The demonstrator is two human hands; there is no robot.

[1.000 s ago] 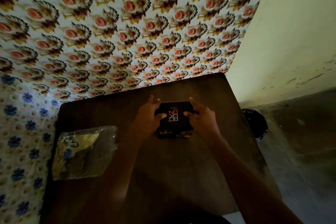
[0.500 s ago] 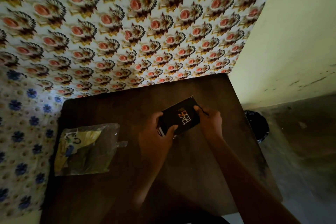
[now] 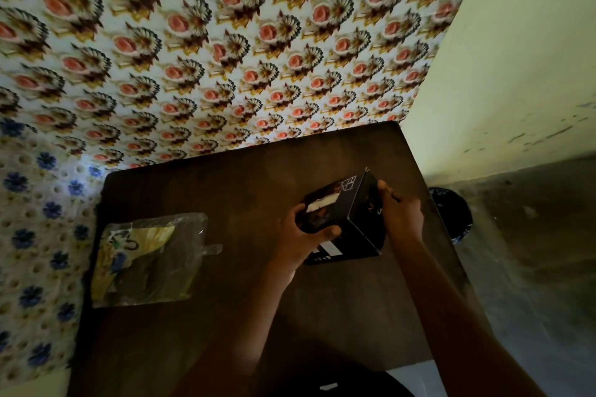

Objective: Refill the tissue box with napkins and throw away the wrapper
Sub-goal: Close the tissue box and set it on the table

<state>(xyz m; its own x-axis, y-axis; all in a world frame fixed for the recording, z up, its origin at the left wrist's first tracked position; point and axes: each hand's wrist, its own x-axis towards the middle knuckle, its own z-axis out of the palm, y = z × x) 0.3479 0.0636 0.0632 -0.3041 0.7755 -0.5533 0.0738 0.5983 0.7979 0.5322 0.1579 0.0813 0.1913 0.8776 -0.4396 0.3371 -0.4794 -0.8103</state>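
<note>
The fingers (image 3: 325,232) of the left hand (image 3: 301,240) are curled around the near-left end of the black tissue box (image 3: 351,219), thumb across its lower edge; those of the right hand (image 3: 401,214) are pressed together against its far-right side. The box is thus gripped from both ends, tilted on one corner right of the frame's centre; whether that corner touches the table cannot be told. A pale strip is seen in the opening on its upper-left face (whether tissue or bare card cannot be told).

The upper half of the frame is filled by a patterned wall covering (image 3: 225,42) of pink and brown motifs, met at the right by a plain pale wall (image 3: 516,58). Below, the dark wooden table (image 3: 225,316) is spread across the lower centre. At its left side, well apart from the box, the clear-wrapped pack of napkins (image 3: 148,259) is laid flat. A dark round bin (image 3: 454,213) is partly hidden behind the table's right edge.
</note>
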